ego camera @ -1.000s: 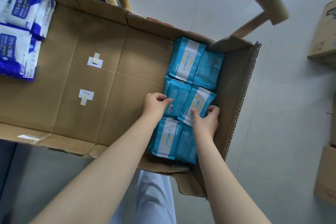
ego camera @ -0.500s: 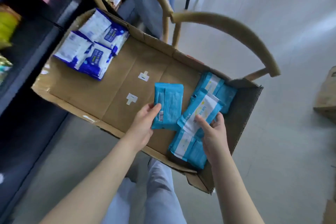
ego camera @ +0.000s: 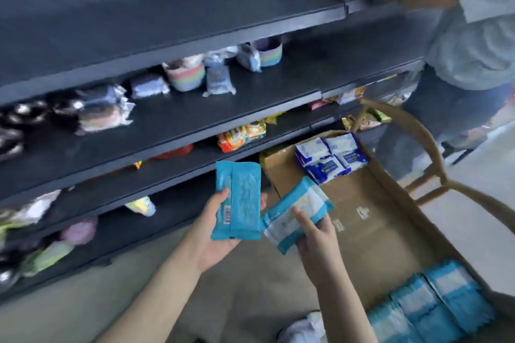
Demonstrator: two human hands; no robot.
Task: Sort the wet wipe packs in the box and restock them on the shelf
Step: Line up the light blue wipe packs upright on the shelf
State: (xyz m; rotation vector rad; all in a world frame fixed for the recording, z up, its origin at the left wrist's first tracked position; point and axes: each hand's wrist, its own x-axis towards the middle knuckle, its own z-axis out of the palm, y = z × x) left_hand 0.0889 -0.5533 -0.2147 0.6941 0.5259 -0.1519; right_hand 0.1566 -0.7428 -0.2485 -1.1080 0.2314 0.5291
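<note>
Head view: the left hand (ego camera: 207,245) lies palm up under a teal wet wipe pack (ego camera: 239,200). Its thumb is on the pack's left edge and its fingers (ego camera: 263,200) curl round the right edge, clamped on it, with the barcoded back facing up. Just to the right, the right hand (ego camera: 317,245) pinches a white-labelled teal pack (ego camera: 295,211), thumb on top and fingers underneath. This pack is tilted and its corner touches the first pack. Both are held between the dark shelf (ego camera: 195,120) and the cardboard box (ego camera: 390,231). The box holds dark blue packs (ego camera: 331,159) at its far end and a row of teal packs (ego camera: 434,301) at its near end. Another person (ego camera: 473,50) stands at the shelf, top right.
</note>
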